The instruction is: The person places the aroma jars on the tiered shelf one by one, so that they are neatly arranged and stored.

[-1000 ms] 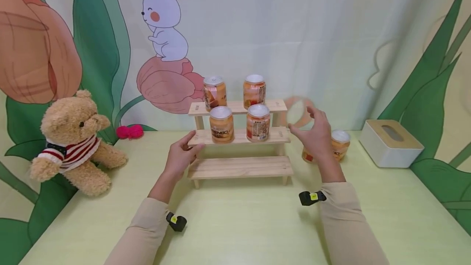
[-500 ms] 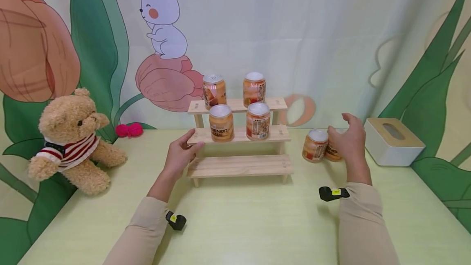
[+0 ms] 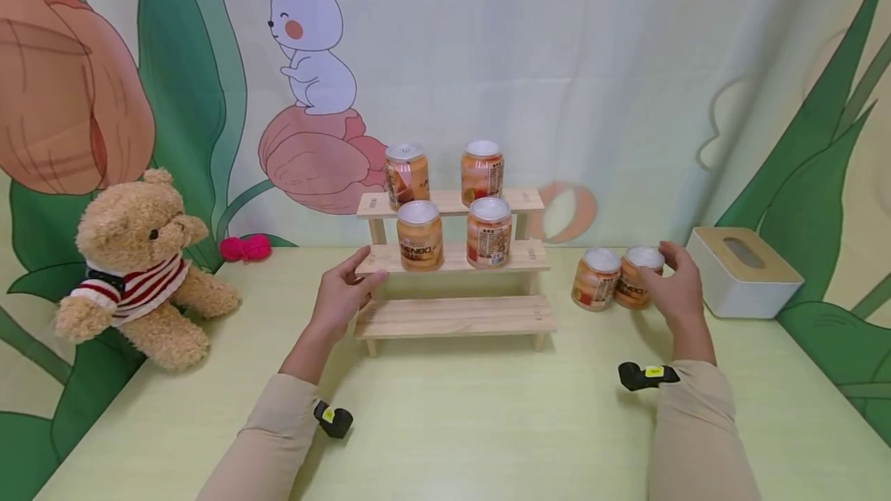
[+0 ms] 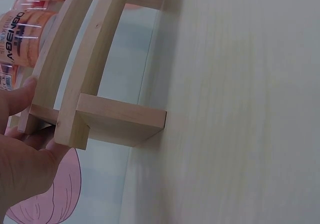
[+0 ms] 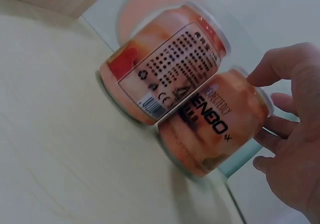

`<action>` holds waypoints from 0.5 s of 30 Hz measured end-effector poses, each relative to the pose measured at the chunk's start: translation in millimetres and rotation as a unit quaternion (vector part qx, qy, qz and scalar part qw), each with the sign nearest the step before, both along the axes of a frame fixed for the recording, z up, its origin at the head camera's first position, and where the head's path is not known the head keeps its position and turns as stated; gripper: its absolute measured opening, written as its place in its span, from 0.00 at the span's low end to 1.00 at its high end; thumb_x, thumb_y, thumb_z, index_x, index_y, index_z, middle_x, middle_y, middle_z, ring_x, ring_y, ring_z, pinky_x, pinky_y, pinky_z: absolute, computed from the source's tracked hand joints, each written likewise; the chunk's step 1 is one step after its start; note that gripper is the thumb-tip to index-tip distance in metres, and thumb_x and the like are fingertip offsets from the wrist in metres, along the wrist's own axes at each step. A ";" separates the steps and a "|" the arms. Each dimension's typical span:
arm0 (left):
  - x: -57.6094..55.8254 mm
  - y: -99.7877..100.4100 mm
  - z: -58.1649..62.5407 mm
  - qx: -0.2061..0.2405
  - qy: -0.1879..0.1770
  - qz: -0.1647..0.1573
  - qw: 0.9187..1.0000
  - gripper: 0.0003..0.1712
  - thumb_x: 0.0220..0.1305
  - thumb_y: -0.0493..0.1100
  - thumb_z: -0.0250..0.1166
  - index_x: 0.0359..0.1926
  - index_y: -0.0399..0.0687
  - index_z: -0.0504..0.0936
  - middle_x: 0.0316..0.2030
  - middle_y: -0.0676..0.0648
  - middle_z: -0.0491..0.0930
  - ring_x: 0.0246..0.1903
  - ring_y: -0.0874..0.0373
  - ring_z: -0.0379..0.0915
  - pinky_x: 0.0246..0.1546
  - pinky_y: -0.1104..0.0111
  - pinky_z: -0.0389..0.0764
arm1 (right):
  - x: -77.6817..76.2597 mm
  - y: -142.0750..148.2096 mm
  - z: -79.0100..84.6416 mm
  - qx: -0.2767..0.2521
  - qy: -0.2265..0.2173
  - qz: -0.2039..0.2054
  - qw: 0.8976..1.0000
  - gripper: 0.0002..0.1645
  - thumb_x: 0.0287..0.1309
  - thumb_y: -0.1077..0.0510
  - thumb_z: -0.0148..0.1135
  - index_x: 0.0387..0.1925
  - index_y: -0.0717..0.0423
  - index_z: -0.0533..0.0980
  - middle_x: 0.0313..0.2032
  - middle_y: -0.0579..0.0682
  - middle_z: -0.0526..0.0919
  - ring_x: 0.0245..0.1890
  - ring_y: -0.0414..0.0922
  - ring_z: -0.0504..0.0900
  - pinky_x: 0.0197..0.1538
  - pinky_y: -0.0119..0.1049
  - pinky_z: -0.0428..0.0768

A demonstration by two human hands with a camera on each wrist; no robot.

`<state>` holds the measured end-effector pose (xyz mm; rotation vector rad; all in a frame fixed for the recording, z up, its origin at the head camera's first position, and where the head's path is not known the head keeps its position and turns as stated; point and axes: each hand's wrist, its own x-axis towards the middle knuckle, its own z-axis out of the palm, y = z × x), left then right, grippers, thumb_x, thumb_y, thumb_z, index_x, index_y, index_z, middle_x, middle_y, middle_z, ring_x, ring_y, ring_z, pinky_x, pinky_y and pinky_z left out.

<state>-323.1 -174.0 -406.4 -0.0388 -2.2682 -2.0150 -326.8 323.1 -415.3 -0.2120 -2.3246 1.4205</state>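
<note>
My left hand (image 3: 339, 296) holds the left end of a three-step wooden display rack (image 3: 452, 317). In the left wrist view, the thumb lies on top of the middle step and the fingers (image 4: 42, 139) curl beneath. Two orange printed cans with silver lids stand on the top step, and a front pair, including one can (image 3: 420, 236), on the middle step. Right of the rack, my right hand (image 3: 678, 288) grips the upper part of the right-hand can (image 5: 215, 121), thumb at the lid's near edge and fingers round its far side. Its neighbour can (image 5: 162, 63) stands against it, upright on the table.
A white tissue box (image 3: 743, 273) with a wooden lid sits just right of my right hand. At the left sit a teddy bear (image 3: 142, 273) in a striped shirt and a pink knitted bow (image 3: 245, 248). A printed curtain (image 3: 592, 83) hangs behind the pale table (image 3: 459, 424).
My right hand has moved right and down from beside the rack to the right-hand can, its fingers closing round the top. My left hand stays on the rack.
</note>
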 end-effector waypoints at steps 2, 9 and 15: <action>0.6 -0.6 -0.1 -0.003 -0.001 0.001 1.000 0.39 0.66 0.45 0.70 0.75 0.54 0.65 0.59 0.40 0.76 0.32 0.66 0.71 0.25 0.75 0.69 | -0.6 1.0 -3.6 -0.008 0.002 0.006 1.000 0.42 0.64 0.58 0.59 0.75 0.66 0.55 0.71 0.67 0.60 0.71 0.61 0.57 0.69 0.57 0.58; 1.9 -0.8 -1.3 -0.003 -0.003 0.003 1.000 0.38 0.66 0.45 0.69 0.74 0.54 0.66 0.53 0.41 0.80 0.31 0.64 0.70 0.24 0.75 0.68 | -2.4 0.4 -14.5 -0.017 -0.015 0.015 1.000 0.51 0.64 0.50 0.65 0.76 0.66 0.50 0.71 0.67 0.59 0.70 0.61 0.58 0.69 0.57 0.59; 0.4 -0.5 -0.6 -0.004 0.001 0.004 1.000 0.38 0.66 0.46 0.69 0.75 0.54 0.66 0.51 0.43 0.81 0.31 0.63 0.71 0.23 0.75 0.66 | -4.8 0.5 -21.1 -0.029 -0.026 -0.001 0.999 0.50 0.63 0.43 0.66 0.75 0.63 0.56 0.67 0.63 0.66 0.64 0.55 0.65 0.64 0.50 0.65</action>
